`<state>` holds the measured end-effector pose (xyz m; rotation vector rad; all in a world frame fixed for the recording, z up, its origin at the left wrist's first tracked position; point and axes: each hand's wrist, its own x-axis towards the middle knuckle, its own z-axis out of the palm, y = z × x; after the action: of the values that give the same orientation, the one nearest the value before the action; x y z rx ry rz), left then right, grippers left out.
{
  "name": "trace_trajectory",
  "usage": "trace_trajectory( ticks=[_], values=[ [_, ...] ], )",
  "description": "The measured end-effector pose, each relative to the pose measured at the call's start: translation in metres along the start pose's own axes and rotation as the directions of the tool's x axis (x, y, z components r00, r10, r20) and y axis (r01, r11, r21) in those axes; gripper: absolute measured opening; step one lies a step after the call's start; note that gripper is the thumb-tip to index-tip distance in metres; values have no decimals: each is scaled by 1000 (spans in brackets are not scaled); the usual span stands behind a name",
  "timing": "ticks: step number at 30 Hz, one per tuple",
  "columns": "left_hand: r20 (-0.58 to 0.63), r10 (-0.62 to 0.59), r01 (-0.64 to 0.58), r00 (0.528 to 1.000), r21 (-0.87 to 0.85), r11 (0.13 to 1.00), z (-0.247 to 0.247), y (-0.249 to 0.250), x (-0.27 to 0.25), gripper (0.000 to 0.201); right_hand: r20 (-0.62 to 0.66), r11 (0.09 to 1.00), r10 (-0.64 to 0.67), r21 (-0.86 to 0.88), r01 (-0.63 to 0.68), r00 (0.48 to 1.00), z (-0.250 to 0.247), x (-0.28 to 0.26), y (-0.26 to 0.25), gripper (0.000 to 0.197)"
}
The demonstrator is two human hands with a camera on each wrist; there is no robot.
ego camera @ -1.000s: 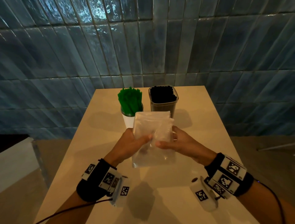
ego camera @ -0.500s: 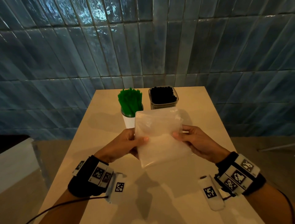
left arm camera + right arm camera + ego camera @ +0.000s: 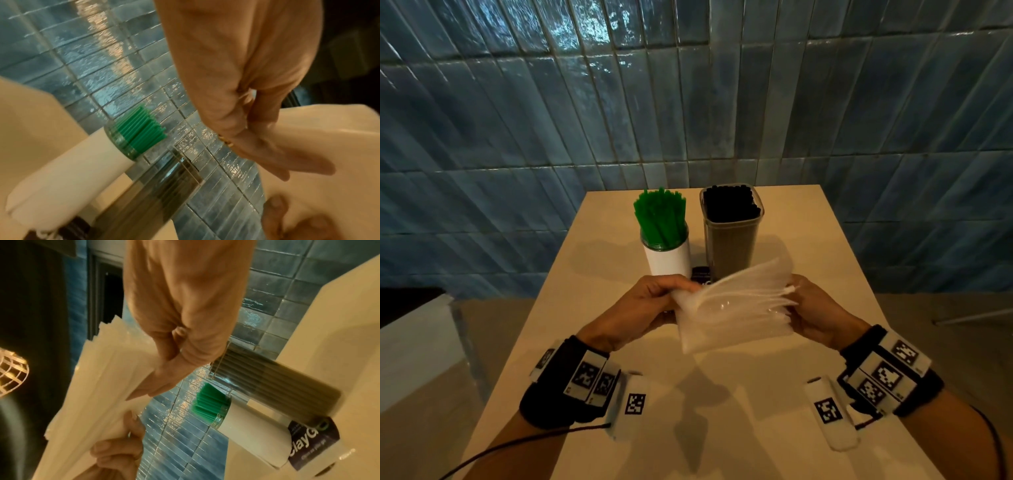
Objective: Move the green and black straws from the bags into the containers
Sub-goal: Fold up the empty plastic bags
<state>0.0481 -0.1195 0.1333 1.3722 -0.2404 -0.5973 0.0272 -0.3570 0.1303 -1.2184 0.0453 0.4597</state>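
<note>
At frame centre both hands, left hand [image 3: 650, 301] and right hand [image 3: 815, 315], pinch the emptied plastic bags [image 3: 736, 308]. Beyond, upper centre, green straws [image 3: 661, 216] and black straws [image 3: 729, 202] fill their containers; the moving looks done.

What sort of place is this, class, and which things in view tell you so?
Probably a café or drinks counter. Green straws and black straws stand in containers on a small table against a blue tiled wall.
</note>
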Motion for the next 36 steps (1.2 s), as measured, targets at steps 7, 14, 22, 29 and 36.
trace_trajectory(
  ticks=[7, 14, 22, 29, 36],
  values=[
    [57, -138, 148, 989, -248, 957, 2, -11, 0, 85, -44, 878, -374, -338, 339, 926, -3, 5, -1, 46],
    [-183, -138, 139, 973, -9, 990, 25, -22, 2, 41, -78, 926, -317, -240, 291, 945, 4, 5, -2, 43],
    [-233, -88, 115, 969, 104, 988, 26, -26, 1, 34, -70, 868, -98, -494, 51, 993, 4, 6, 16, 78],
    [-179, -104, 106, 978, 2, 994, 27, -32, -5, 34, -34, 886, -168, -443, 136, 985, 3, 8, 28, 50],
    [-115, -137, 149, 984, 102, 984, 35, -42, -3, 20, -176, 907, -300, -358, 223, 938, 4, -12, 49, 25]
  ],
)
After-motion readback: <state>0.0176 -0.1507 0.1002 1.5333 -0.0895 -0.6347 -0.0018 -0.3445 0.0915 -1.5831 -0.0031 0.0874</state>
